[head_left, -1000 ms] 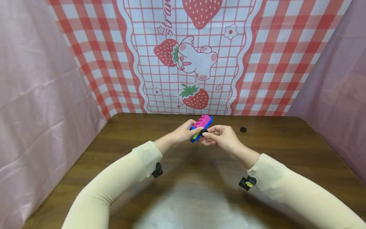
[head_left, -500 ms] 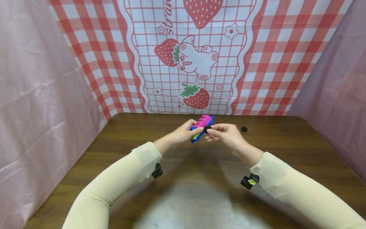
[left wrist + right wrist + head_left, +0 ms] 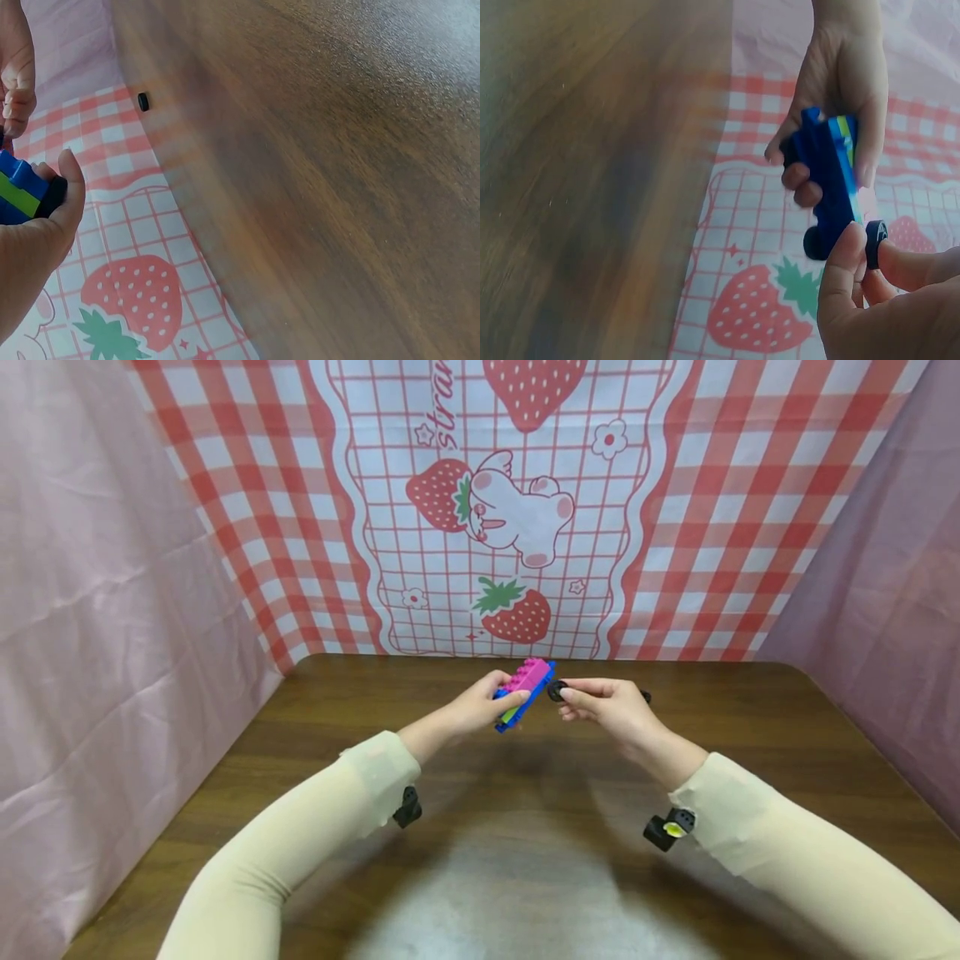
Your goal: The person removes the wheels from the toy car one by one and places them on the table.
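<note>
My left hand (image 3: 476,706) grips a toy block car (image 3: 534,679) above the table, tilted, with a pink studded brick and a yellow-green piece on its blue base. In the right wrist view, black wheels show along one side of the blue base (image 3: 826,176), and the left fingers wrap around it. A loose black wheel (image 3: 556,690) is pinched between thumb and fingers of my right hand (image 3: 615,714), just to the right of the car. That wheel stands on edge close beside the car's end in the right wrist view.
Another black wheel (image 3: 144,101) lies on the wooden table (image 3: 495,827), mostly hidden behind the right hand in the head view. A strawberry-print checked cloth (image 3: 487,510) hangs at the table's back edge. Pink curtains (image 3: 112,610) flank both sides.
My right hand has drawn back to the right and slightly up with the wheel, opening a small gap from the car. The left hand keeps the car nearly still.
</note>
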A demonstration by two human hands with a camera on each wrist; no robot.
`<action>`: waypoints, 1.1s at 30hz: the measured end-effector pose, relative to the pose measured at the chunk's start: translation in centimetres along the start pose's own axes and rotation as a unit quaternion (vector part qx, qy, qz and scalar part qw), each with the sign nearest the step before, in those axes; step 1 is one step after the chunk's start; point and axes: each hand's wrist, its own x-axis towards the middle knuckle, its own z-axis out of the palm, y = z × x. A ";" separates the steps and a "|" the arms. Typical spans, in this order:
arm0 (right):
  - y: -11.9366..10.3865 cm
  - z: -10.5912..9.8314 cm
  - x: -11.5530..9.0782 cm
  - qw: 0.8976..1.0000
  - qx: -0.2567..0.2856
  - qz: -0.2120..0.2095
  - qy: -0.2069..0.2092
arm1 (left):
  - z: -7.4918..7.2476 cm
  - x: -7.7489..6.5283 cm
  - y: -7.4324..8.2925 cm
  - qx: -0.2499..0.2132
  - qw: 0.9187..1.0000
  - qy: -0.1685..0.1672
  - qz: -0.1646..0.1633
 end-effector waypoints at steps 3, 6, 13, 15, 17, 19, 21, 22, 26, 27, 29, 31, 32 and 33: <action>0.2 -0.8 0.2 1.000 0.019 -0.003 0.004 | -0.2 0.0 0.0 -0.005 1.000 0.003 -0.001; 0.5 -1.8 0.4 0.999 0.029 -0.003 0.013 | -0.3 -0.1 0.0 -0.011 1.000 0.008 0.002; 1.3 -4.0 1.1 0.998 0.049 0.017 0.041 | -0.5 -0.4 0.3 -0.014 1.000 0.009 -0.001; 1.4 -4.6 1.3 0.997 0.055 0.027 0.046 | -0.5 -0.5 0.3 -0.016 1.000 0.009 -0.003; 1.5 -5.1 1.5 0.996 0.064 0.038 0.051 | -0.6 -0.5 0.2 -0.016 1.000 0.011 -0.004; 1.5 -5.7 1.7 0.995 0.063 0.050 0.056 | -0.6 -0.5 0.2 -0.016 1.000 0.013 -0.005; 1.4 -6.3 1.9 0.995 0.060 0.059 0.062 | -0.6 -0.5 0.1 -0.015 1.000 0.015 -0.005; 1.4 -6.6 2.0 0.994 0.057 0.062 0.064 | -0.7 -0.5 0.1 -0.014 1.000 0.016 -0.005; 1.4 -7.9 2.5 0.993 0.051 0.078 0.075 | -0.8 -0.5 0.0 -0.013 1.000 0.012 -0.007; 1.4 -8.4 2.6 0.992 0.051 0.081 0.078 | -0.8 -0.5 -0.1 -0.013 1.000 0.011 -0.007; 1.6 -9.3 2.9 0.991 0.048 0.094 0.087 | -0.8 -0.4 -0.1 -0.013 1.000 0.009 -0.007; 1.8 -10.2 3.1 0.989 0.026 0.109 0.095 | -0.8 -0.4 -0.1 -0.014 1.000 0.010 -0.006; 2.0 -10.6 3.3 0.988 0.020 0.114 0.100 | -0.8 -0.4 -0.1 -0.014 1.000 0.010 -0.005; 2.2 -11.1 3.3 0.987 0.009 0.120 0.102 | -0.8 -0.4 -0.1 -0.014 1.000 0.010 -0.005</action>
